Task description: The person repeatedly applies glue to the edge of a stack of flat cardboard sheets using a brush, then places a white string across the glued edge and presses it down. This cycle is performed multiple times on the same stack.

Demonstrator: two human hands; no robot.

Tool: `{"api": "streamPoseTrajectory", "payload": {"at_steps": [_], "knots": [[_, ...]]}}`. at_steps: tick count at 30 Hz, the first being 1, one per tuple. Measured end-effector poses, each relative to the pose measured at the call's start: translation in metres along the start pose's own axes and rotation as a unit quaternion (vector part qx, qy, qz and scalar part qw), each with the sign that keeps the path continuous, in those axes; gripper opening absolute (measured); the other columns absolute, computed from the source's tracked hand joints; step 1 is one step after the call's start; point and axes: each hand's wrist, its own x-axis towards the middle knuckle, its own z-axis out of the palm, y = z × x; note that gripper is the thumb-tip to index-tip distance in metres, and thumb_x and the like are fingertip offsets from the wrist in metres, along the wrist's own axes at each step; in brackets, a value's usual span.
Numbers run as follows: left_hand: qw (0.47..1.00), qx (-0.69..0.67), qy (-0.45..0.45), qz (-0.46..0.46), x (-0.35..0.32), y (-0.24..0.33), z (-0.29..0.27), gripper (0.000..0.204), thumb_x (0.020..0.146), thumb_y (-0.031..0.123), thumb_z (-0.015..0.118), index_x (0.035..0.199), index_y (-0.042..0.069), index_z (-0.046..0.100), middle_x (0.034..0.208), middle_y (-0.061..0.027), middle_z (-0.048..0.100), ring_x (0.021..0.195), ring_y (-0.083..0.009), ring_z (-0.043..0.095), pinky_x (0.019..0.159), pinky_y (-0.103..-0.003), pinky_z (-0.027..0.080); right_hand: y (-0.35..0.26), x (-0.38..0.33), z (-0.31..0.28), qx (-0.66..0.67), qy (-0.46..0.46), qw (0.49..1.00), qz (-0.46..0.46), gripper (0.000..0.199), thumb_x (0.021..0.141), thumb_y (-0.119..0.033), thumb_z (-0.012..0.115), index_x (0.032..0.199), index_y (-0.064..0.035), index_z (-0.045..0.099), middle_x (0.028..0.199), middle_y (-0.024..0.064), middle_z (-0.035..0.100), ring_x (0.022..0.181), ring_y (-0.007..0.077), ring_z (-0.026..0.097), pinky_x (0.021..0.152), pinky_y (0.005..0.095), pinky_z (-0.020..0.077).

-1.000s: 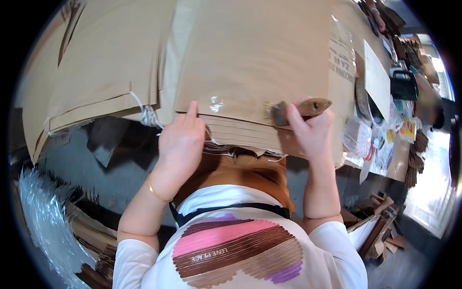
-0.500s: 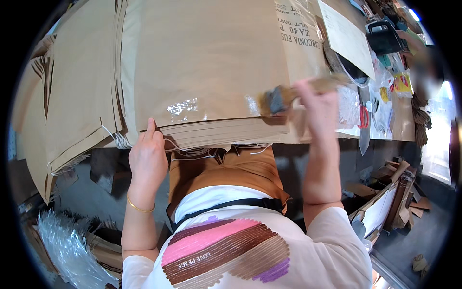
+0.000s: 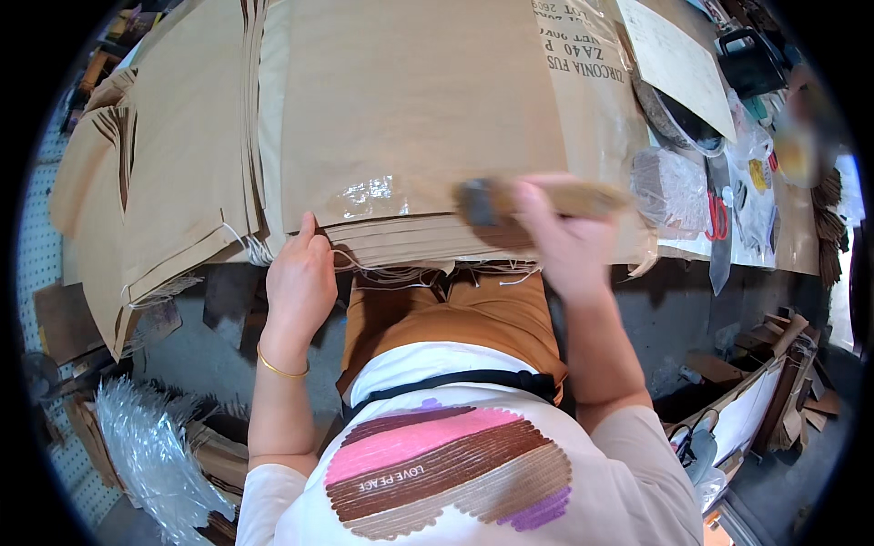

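A stack of brown paper bags (image 3: pixel 419 109) lies across the worktable in front of me. Its near edges (image 3: pixel 401 238) are fanned in narrow steps, with white strings hanging below. Wet, glossy patches shine on the top sheet close to that edge. My left hand (image 3: pixel 302 282) rests at the stack's near left corner, index finger stretched out onto the paper. In my right hand (image 3: pixel 575 246) is a wide brush (image 3: pixel 478 202), gripped by its wooden handle and blurred by motion. The bristles are over the stepped edges at the right; whether they touch the paper I cannot tell.
More brown bags (image 3: pixel 182 155) are piled at the left. On the right are a dark basin (image 3: pixel 669 118) partly covered by a white board (image 3: pixel 678 68), red-handled scissors (image 3: pixel 717 217), a knife blade (image 3: pixel 720 259) and clear plastic packets (image 3: pixel 669 187). Clear plastic strips (image 3: pixel 150 464) hang at the lower left.
The brush and my right hand have moved left and nearer, from the top sheet's right edge onto the stepped edges. My left hand stays at the corner. The whole view has shifted slightly.
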Motion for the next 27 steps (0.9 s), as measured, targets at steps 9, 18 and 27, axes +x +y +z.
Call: {"api": "streamPoseTrajectory", "payload": {"at_steps": [9, 18, 27], "knots": [[1.000, 0.001, -0.005, -0.005, 0.005, 0.004, 0.004, 0.010, 0.083, 0.006, 0.056, 0.078, -0.001, 0.052, 0.127, -0.0232, 0.052, 0.082, -0.0342, 0.059, 0.073, -0.040, 0.049, 0.019, 0.052, 0.023, -0.417, -0.021, 0.908, -0.034, 0.031, 0.077, -0.021, 0.066, 0.065, 0.0064, 0.059, 0.060, 0.0123, 0.058, 0.052, 0.0121, 0.052, 0.052, 0.0322, 0.0432], [1.000, -0.015, -0.002, -0.001, 0.000, 0.001, -0.002, 0.008, 0.082, 0.005, 0.056, 0.079, -0.001, 0.052, 0.127, -0.0241, 0.051, 0.082, -0.0360, 0.059, 0.073, -0.041, 0.048, -0.011, 0.053, -0.189, -0.319, 0.184, 0.904, -0.216, 0.021, 0.087, -0.008, 0.062, 0.105, 0.0032, 0.065, 0.085, 0.0073, 0.064, 0.070, 0.0127, 0.056, 0.063, 0.0262, 0.0450], [0.889, -0.438, -0.109, 0.079, -0.036, 0.041, -0.082, 0.009, 0.074, 0.003, 0.061, 0.067, -0.001, 0.057, 0.059, -0.0070, 0.052, 0.049, -0.0180, 0.048, 0.046, -0.030, 0.035, 0.023, -0.009, -0.134, -0.539, -0.065, 0.812, -0.215, 0.035, 0.078, -0.002, 0.058, 0.113, -0.0050, 0.062, 0.106, 0.0122, 0.063, 0.091, 0.0294, 0.061, 0.081, 0.0390, 0.0503]]}}
